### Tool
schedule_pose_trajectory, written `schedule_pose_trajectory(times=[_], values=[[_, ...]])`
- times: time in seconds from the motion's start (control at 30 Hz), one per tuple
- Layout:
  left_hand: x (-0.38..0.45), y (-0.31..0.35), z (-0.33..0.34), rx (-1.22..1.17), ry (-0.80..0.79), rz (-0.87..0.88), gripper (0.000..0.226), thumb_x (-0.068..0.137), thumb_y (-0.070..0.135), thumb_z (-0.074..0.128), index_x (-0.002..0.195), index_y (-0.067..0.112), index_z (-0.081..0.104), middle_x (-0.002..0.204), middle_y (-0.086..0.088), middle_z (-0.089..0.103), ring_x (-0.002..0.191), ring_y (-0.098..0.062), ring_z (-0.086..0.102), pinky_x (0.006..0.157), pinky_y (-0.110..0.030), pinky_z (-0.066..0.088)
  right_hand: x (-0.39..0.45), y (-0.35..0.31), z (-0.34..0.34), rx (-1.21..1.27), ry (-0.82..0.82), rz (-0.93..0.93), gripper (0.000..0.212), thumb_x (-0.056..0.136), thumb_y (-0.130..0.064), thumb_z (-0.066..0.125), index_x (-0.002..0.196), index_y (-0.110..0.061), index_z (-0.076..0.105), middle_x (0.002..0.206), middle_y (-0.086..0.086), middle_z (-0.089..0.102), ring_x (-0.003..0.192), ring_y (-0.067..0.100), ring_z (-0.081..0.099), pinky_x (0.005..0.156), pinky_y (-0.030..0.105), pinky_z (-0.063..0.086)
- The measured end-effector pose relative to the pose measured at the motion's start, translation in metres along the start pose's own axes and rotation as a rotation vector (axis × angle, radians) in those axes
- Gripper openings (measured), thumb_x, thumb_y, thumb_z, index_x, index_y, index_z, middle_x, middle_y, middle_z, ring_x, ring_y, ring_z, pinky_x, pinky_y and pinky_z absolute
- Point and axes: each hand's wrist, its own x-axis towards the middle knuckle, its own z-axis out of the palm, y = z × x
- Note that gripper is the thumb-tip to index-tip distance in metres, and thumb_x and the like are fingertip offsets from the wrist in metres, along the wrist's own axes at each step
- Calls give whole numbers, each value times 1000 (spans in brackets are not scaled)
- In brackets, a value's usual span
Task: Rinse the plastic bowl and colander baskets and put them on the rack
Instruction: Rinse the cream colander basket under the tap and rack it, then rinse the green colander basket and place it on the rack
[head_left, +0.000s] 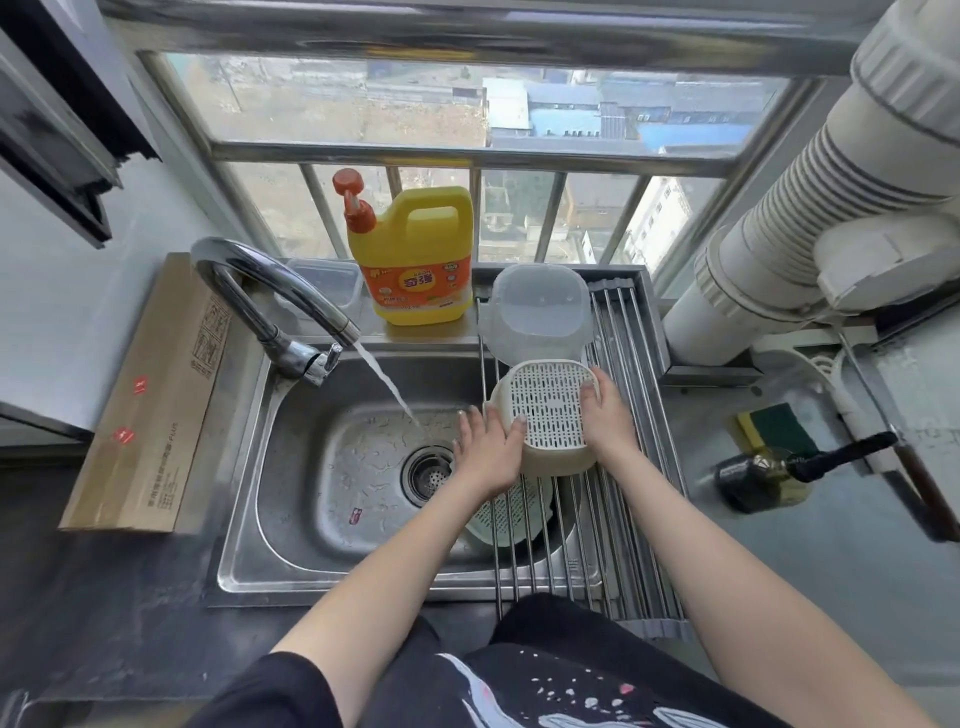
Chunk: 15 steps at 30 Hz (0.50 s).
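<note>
A cream colander basket (553, 410) lies upside down on the steel roll-up rack (631, 457) over the sink's right side. My left hand (485, 449) holds its left wall with the thumb on the slotted bottom. My right hand (610, 415) grips its right wall. Behind it, a clear plastic bowl (537, 312) rests upside down on the rack. A second colander basket (511, 512) sits in the sink under the rack bars, partly hidden.
The faucet (270, 296) runs water into the steel sink (332, 467) near the drain (428, 473). A yellow detergent bottle (415, 254) stands on the ledge. A cardboard box (150, 400) lies at the left; a sponge (774, 426) and a dark bottle (758, 478) at the right.
</note>
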Motion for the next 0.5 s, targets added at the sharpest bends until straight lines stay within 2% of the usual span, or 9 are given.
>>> schedule_pose_trajectory(times=[0.23, 0.3, 0.33, 0.37, 0.43, 0.5], values=[[8, -6, -2, -40, -48, 20, 78, 94, 61, 9, 151, 13, -14, 159, -9, -17, 145, -28, -21, 116, -50, -7, 16, 3, 5, -47, -8, 27, 50, 103, -33, 28, 152, -29, 16, 155, 2, 31, 139, 28, 33, 113, 47, 29], [7, -10, -2, -75, -51, 41, 77, 95, 60, 9, 151, 12, -15, 159, -10, -17, 145, -28, -21, 117, -45, -10, 9, 2, 6, -89, 103, -32, 50, 103, -33, 30, 151, -30, 18, 154, 1, 32, 141, 26, 30, 113, 46, 28], [4, -14, -2, -106, -31, 64, 76, 96, 58, 10, 151, 11, -13, 159, -11, -14, 146, -28, -18, 118, -43, -9, 1, -2, 7, -123, 198, -93, 48, 102, -29, 33, 149, -27, 26, 151, 2, 37, 138, 25, 34, 110, 44, 32], [0, -21, -2, -146, 14, 89, 74, 97, 56, 11, 152, 10, -7, 160, -10, -8, 148, -27, -11, 119, -40, -5, -9, -6, 9, -164, 300, -187, 44, 100, -22, 36, 144, -22, 38, 142, 4, 47, 130, 25, 42, 101, 39, 38], [-10, -42, -5, -220, 154, 117, 64, 101, 47, 20, 151, 8, 19, 158, -11, 21, 146, -24, 19, 117, -36, 17, -37, -16, 18, -253, 413, -438, 33, 92, -6, 40, 120, -11, 57, 112, 7, 61, 105, 24, 53, 83, 30, 40], [-19, -72, -7, -272, 270, 54, 42, 102, 34, 33, 131, 7, 48, 135, -12, 51, 123, -22, 48, 99, -30, 37, -65, -23, 37, -290, 289, -620, 23, 87, 1, 44, 95, -6, 64, 91, 8, 63, 86, 21, 55, 74, 28, 41]])
